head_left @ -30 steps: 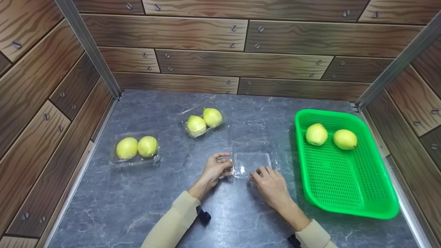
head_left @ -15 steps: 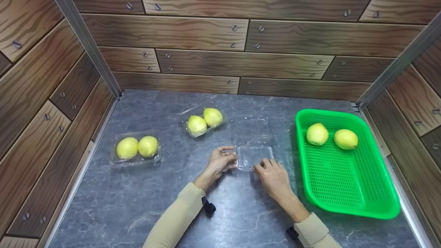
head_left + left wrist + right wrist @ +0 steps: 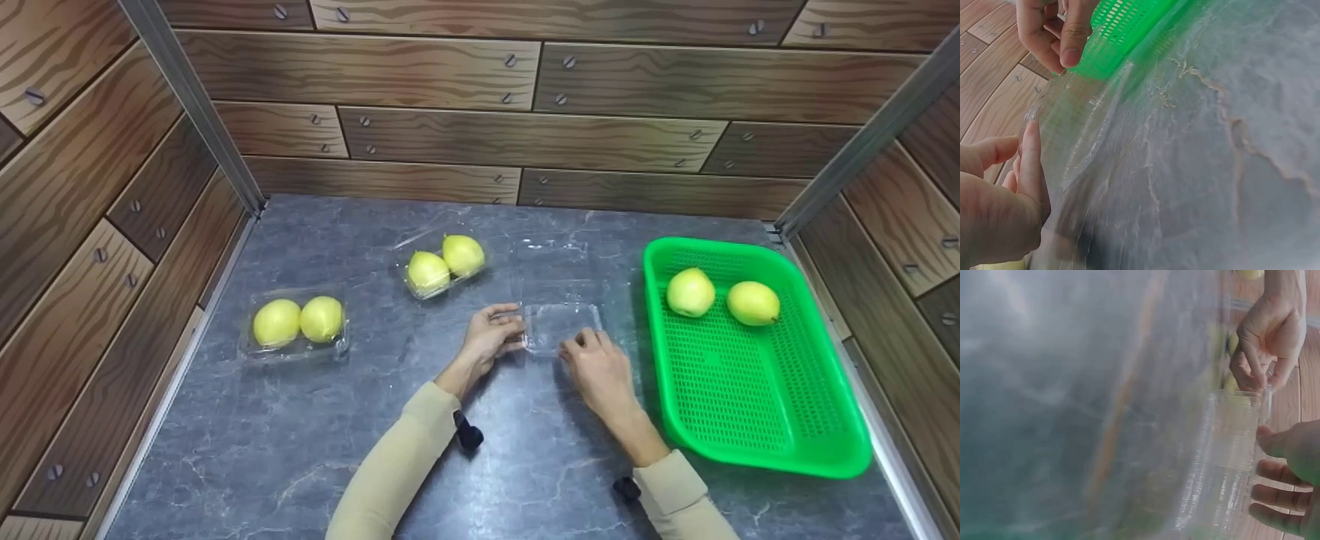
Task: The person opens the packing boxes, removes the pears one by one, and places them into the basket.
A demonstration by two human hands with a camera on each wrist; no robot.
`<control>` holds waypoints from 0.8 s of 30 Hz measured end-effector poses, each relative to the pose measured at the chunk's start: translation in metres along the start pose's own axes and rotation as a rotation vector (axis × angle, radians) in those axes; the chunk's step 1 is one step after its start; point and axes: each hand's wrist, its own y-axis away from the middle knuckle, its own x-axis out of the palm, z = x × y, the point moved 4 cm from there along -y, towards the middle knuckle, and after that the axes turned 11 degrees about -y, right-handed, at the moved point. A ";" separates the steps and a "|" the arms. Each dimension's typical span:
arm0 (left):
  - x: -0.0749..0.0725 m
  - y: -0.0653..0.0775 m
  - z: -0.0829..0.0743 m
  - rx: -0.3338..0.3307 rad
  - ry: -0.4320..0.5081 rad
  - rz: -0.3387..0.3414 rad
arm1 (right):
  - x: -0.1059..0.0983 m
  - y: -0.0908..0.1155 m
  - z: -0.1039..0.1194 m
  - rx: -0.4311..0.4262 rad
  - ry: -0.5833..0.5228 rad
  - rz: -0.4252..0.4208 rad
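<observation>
A clear plastic clamshell container (image 3: 562,324) lies lid-back on the grey table, between my two hands. My left hand (image 3: 487,337) pinches its left edge near the front corner; the right wrist view also shows these fingers at the corner. At the near edge, toward the right, the thumb and fingertips of my right hand (image 3: 601,375) hold the rim. From the left wrist view, the container wall (image 3: 1086,121) stretches between both hands, its clear plastic hard to make out against the table. Nothing shows inside it.
A green plastic basket (image 3: 750,457) at the right bears two yellow-green pears (image 3: 690,292). Two clear containers with two pears each, one at left (image 3: 294,355) and one further back (image 3: 444,289), stand on the table (image 3: 315,420). Wood-patterned panels (image 3: 442,75) enclose it.
Both hands have moved the open container away from me and slightly to the right across the table. The pears, the basket and the other containers have stayed put.
</observation>
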 end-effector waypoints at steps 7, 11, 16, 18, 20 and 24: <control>0.008 -0.015 -0.004 -0.004 -0.006 -0.004 | 0.000 -0.009 -0.011 0.088 -0.022 0.009; 0.011 -0.022 -0.009 -0.003 0.003 -0.008 | 0.002 -0.011 -0.015 0.111 -0.026 0.016; 0.018 -0.030 -0.013 -0.004 0.013 0.002 | 0.002 -0.014 -0.022 0.137 -0.032 0.000; 0.020 -0.033 -0.014 0.001 0.017 0.000 | 0.002 -0.016 -0.025 0.143 -0.032 -0.007; 0.021 -0.036 -0.015 0.004 0.017 -0.008 | 0.003 -0.018 -0.026 0.151 -0.034 -0.007; 0.023 -0.042 -0.017 0.007 0.017 -0.015 | 0.006 -0.021 -0.030 0.172 -0.039 -0.012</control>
